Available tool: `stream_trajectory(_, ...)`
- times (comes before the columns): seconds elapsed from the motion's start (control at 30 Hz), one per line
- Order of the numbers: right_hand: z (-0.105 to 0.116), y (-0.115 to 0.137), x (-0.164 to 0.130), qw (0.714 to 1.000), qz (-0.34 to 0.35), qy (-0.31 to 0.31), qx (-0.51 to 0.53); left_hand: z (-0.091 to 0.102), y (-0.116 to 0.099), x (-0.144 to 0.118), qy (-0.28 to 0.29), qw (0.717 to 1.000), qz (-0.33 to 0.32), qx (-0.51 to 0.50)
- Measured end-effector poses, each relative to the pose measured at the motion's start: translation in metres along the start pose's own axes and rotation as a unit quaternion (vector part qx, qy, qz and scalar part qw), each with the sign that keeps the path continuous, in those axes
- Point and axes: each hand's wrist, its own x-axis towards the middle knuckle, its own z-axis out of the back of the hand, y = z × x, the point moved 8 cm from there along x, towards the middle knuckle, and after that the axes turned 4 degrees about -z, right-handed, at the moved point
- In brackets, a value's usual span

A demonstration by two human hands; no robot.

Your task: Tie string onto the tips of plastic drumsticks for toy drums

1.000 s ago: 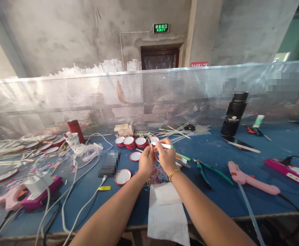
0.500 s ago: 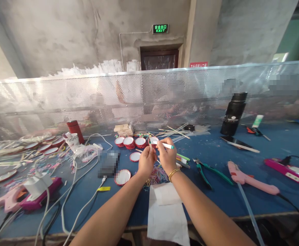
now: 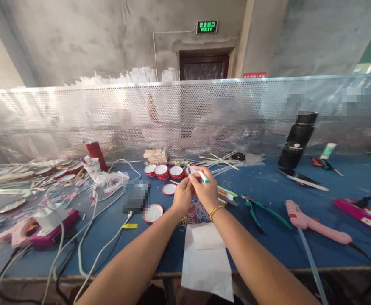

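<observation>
My left hand (image 3: pixel 183 194) is closed in a pinch on a small pale stick (image 3: pixel 189 170) with a dark green tip pointing up. Close against it, my right hand (image 3: pixel 205 190) is closed around a white marker pen (image 3: pixel 203 176) with a green end. The fingertips of both hands meet, so the pen's writing tip is hidden. Behind the hands stand several round red-rimmed pieces with white tops (image 3: pixel 176 171). A tangle of coloured cords (image 3: pixel 195 214) lies under my hands, above a white cloth (image 3: pixel 204 258) hanging over the table edge.
Green-handled pliers (image 3: pixel 268 214), a pink glue gun (image 3: pixel 319 224) and a black bottle (image 3: pixel 297 142) are on the right. A phone (image 3: pixel 136 197), white cables and a purple power strip (image 3: pixel 54 228) lie left. A perforated metal screen (image 3: pixel 172 118) runs behind.
My right hand has turned and moved closer to my left fingers, and the marker's green end now points lower. My left hand still holds the stick. The view has shifted slightly.
</observation>
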Motion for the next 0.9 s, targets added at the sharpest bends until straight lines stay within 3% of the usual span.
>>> stream_trajectory(0.4, 0.003, -0.014, 0.002, 0.999, -0.03, -0.031, 0.019, 0.003, 0.011, 0.003, -0.001, 0.998, -0.003, 0.065)
stream_trajectory(0.6, 0.0, -0.017, 0.003, 0.999, -0.026, -0.028, 0.017, 0.01, 0.005, 0.005, -0.018, 0.993, -0.016, 0.116)
stream_trajectory(0.9, 0.003, -0.011, 0.002, 0.999, -0.013, -0.036, -0.023, 0.004, -0.004, 0.003, 0.007, 0.987, -0.051, 0.153)
